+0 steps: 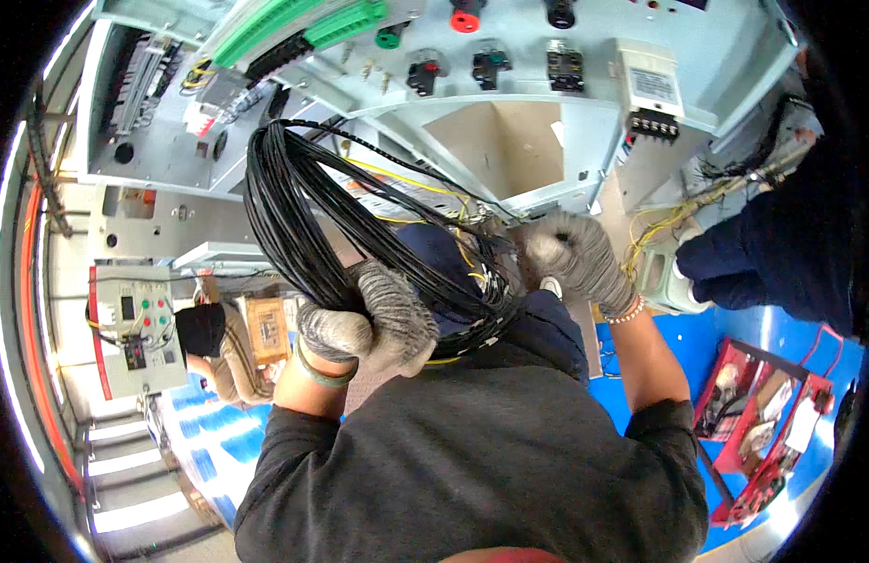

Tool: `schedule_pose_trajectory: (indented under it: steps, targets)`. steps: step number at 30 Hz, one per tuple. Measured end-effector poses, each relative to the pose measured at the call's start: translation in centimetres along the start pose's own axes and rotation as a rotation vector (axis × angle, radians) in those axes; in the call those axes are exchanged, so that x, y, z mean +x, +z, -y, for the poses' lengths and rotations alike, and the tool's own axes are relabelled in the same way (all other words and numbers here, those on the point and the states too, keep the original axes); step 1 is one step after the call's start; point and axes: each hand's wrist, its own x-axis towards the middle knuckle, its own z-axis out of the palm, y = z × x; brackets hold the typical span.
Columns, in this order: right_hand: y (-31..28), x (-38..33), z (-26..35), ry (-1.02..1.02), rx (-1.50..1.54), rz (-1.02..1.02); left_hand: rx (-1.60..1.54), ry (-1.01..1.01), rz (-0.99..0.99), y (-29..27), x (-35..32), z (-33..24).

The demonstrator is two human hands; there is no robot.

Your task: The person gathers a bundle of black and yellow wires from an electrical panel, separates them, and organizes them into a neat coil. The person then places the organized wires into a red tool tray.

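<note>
A thick looped bundle of black wires (289, 211) stretches from the upper left down across my lap. My left hand (387, 324), in a grey knitted glove, is wrapped round the lower part of the loop. Several wire ends with small white markings (495, 300) lie between my two hands, over my legs. Also gloved, my right hand (584, 261) is curled closed just right of those ends. Whatever its fingers hold, if anything, cannot be made out. Thin yellow wires (406, 185) run behind the bundle.
Ahead stands an open grey metal cabinet (387, 122) with green terminal strips (345, 23) and push-button blocks (491, 64). A red tool tray (758, 422) sits on the blue floor at right. Another person's dark-clothed legs (763, 249) are at right; someone else (219, 352) is at left.
</note>
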Motion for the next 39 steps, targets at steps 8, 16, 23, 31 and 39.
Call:
schedule_pose_trajectory:
  steps: [8, 16, 23, 31, 39]
  targets:
    - [5.8, 5.3, 4.9, -0.404, -0.02, 0.091, -0.106, 0.017, -0.072, 0.2, -2.8, -1.7]
    - [3.9, 6.3, 8.4, 0.041, 0.095, 0.402, -0.115, -0.113, -0.319, 0.6, -4.7, -1.9]
    - [1.9, 4.4, 11.1, -0.005, 0.165, 0.247, 0.052, -0.047, -0.581, 3.0, -3.1, -1.3]
    - [2.1, 4.8, 0.4, 0.171, 0.311, 0.466, -0.253, 0.177, -0.134, 2.1, -3.5, -4.0]
    - [2.4, 2.3, -6.3, 0.07, 0.61, 0.391, -0.267, 0.221, -0.137, 2.3, -3.4, -4.1]
